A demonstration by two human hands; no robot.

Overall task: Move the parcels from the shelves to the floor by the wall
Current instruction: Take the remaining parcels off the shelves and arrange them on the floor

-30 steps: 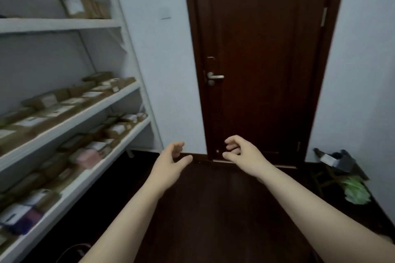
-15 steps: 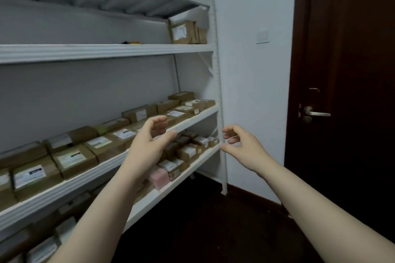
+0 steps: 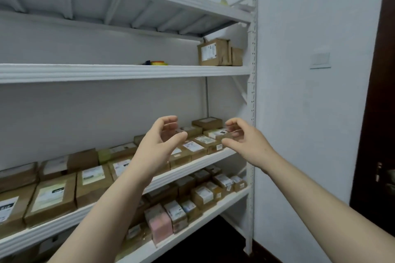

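Both are raised and hold nothing: my left hand and right hand hover with fingers loosely curled, facing each other, before the parcels at the far right end of the middle shelf. Since half a second ago I've turned further left, and the door has slid to the right edge.

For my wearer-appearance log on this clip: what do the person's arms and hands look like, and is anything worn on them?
The left forearm and right forearm are bare as far as the frame shows, with no sleeves in view. The left hand and right hand wear no gloves. No watch, ring, bracelet or marking is visible on either.
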